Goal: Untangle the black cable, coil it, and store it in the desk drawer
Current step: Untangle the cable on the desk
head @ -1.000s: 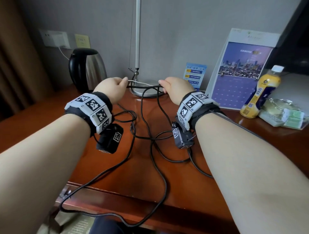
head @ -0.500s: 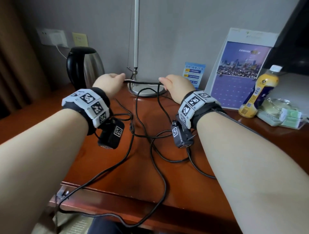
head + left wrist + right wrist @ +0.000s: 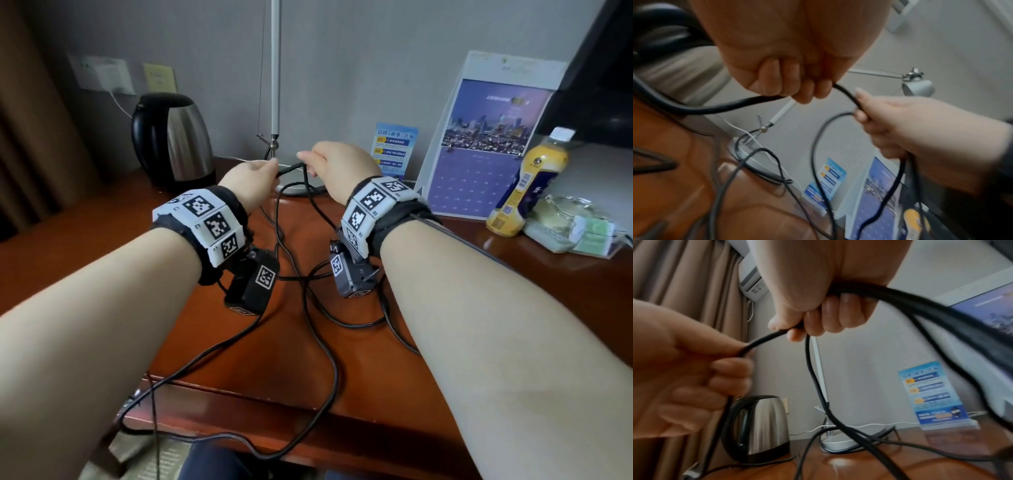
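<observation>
A long black cable (image 3: 308, 298) lies in loose tangled loops on the wooden desk (image 3: 102, 233) and hangs over its front edge. Both hands are raised above the desk's back, close together. My left hand (image 3: 251, 181) grips the cable (image 3: 731, 105) in curled fingers. My right hand (image 3: 337, 171) holds several strands of the cable (image 3: 813, 369) in its fist. A short stretch of cable (image 3: 291, 169) spans the small gap between the two hands. The drawer front (image 3: 239, 421) sits below the desk's edge, shut.
A steel and black kettle (image 3: 171, 137) stands at the back left. A desk lamp's pole (image 3: 275, 68) and round base (image 3: 301, 188) sit behind the hands. A blue card (image 3: 394, 150), a calendar (image 3: 486, 144), a yellow bottle (image 3: 527, 192) and packets (image 3: 575, 226) are at the right.
The hands have come closer together, so the stretch of cable between them is much shorter. The left hand moved right toward the right hand.
</observation>
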### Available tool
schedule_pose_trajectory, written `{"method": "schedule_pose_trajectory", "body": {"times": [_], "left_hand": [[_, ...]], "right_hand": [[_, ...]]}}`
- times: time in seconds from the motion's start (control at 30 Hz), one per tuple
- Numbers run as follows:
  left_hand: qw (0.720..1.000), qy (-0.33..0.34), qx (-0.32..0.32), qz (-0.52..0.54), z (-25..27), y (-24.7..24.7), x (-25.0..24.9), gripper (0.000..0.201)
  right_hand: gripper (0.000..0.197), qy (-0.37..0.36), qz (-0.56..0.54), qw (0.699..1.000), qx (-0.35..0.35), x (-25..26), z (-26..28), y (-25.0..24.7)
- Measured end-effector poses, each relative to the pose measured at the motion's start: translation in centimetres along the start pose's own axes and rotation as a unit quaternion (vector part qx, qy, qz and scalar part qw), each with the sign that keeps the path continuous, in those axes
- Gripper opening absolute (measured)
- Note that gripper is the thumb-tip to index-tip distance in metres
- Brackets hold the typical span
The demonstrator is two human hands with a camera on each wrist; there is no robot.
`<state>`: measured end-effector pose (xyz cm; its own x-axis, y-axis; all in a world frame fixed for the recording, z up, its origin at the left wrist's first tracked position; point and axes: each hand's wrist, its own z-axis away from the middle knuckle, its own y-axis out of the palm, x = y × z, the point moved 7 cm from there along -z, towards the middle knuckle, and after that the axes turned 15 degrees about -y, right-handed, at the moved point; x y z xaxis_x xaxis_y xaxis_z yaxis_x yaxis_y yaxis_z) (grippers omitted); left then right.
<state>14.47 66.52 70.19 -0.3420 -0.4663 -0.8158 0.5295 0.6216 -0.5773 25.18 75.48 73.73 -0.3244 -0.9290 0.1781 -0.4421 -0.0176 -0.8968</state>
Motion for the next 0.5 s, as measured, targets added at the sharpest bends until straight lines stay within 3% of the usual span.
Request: {"method": "schedule_pose_trajectory", "body": {"times": [0.1, 0.17, 0.3, 0.4, 0.5], "left_hand": [[0.993, -0.058, 0.013, 0.106, -1.1, -1.3, 1.9, 0.031], [0.998, -0.048, 0.020, 0.029, -0.8, -1.4, 1.8, 0.034], [0.987, 0.042, -0.056, -0.142, 0.5, -1.5, -0.1, 0.032], [0.981, 0.086, -0.062, -0.164, 1.3, -0.3, -1.7, 0.029], [0.985, 0.068, -0.055, -0.151, 1.5, 0.1, -2.2, 0.034]], "right_hand": [[0.038, 0.014, 0.004, 1.000, -0.001, -1.2, 0.8, -0.1], [0.039, 0.012, 0.022, 1.000, 0.010, -1.3, 1.0, 0.0], [0.038, 0.006, 0.055, 0.998, 0.021, -0.3, 0.2, 0.2], [0.037, -0.005, 0.044, 0.999, 0.024, 0.4, -0.5, 0.5], [0.036, -0.023, -0.002, 1.000, 0.003, 0.7, -0.6, 0.5]]}}
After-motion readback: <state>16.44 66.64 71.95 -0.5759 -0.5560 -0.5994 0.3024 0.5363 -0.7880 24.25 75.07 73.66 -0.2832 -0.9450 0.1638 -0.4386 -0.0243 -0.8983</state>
